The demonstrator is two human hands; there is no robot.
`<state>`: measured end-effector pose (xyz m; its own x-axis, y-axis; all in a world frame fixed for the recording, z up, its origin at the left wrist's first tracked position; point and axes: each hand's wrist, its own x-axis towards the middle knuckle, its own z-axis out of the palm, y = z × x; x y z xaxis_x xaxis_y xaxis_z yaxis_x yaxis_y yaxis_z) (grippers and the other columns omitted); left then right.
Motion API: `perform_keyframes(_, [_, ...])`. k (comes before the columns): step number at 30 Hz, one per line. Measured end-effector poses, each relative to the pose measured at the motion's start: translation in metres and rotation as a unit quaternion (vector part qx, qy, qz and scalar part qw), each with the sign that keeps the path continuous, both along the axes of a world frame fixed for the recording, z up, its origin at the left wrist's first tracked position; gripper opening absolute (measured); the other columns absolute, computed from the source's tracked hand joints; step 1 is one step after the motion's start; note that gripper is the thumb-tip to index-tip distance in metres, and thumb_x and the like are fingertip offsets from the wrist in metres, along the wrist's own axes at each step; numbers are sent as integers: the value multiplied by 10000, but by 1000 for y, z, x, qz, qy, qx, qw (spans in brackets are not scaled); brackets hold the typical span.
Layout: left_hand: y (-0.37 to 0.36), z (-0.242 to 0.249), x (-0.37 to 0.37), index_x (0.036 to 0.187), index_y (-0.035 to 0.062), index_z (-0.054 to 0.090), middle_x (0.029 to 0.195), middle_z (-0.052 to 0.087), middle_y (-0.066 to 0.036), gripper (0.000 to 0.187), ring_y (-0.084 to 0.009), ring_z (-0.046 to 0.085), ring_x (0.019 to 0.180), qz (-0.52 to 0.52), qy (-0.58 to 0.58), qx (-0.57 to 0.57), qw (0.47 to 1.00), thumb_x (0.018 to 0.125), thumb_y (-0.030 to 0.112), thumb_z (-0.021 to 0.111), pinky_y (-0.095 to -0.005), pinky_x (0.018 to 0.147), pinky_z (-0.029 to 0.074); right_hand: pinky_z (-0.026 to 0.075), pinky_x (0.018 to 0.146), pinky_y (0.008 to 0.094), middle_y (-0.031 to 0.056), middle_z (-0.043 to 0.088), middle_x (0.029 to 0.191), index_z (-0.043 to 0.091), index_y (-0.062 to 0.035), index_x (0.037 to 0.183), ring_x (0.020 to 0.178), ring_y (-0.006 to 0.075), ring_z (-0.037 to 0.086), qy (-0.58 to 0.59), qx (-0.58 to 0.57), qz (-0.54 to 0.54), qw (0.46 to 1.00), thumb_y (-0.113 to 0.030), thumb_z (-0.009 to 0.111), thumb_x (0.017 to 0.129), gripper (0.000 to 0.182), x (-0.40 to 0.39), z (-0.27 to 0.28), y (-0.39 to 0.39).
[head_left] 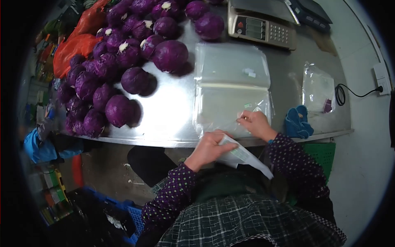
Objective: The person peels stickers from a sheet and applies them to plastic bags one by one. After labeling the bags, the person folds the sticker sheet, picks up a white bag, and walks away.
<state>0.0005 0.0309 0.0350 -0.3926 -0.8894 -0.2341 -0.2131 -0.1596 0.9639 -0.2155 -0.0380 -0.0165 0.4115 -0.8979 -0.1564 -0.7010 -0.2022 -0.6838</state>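
Note:
My left hand (pixel 210 148) is closed on a white sheet of labels (pixel 247 156) with pale green print, held at the table's front edge. Just to its right, my right hand (pixel 258 124) is pinched over the clear plastic bags (pixel 230 101); what sits between its fingertips is too small to make out. The bags lie flat in a stack on the metal table. A small green-and-white label (pixel 248 106) shows on the top bag beside my right fingers, and some white bits (pixel 249 73) lie farther up the stack.
Many purple cabbages (pixel 170 56) cover the table's left side, beside a red mesh bag (pixel 76 53). A weighing scale (pixel 263 33) stands behind the bags, a darker one (pixel 310 15) to its right. Blue gloves (pixel 298 122) and another plastic bag (pixel 317 88) lie at right.

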Motion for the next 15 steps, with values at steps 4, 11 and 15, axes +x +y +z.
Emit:
perform_keyframes(4, [-6, -14, -5, 910, -30, 692, 1053, 669, -130, 243, -205, 626, 943, 11, -36, -16, 999, 794, 179, 737, -318, 855, 470, 474, 615, 303, 97, 643, 708, 634, 11, 847, 656, 160, 614, -81, 96, -41, 991, -143, 644, 848, 154, -10, 19, -27])
perform_keyframes(11, [-8, -49, -8, 933, -26, 704, 1166, 636, -157, 262, -257, 561, 1136, 99, -55, 33, 993, 783, 183, 748, -337, 952, 425, 501, 661, 273, 60, 652, 756, 640, -4, 856, 695, 133, 614, -232, -126, -290, 920, -79, 672, 810, 94, -33, 142, -92])
perform_keyframes(15, [-11, -51, -11, 912, 5, 726, 1163, 635, -164, 219, -264, 537, 1169, 105, -69, 2, 992, 783, 181, 743, -346, 973, 412, 506, 660, 309, 83, 646, 791, 634, -38, 896, 711, 183, 627, -96, 42, -224, 969, -226, 794, 712, 308, -12, 11, -42])
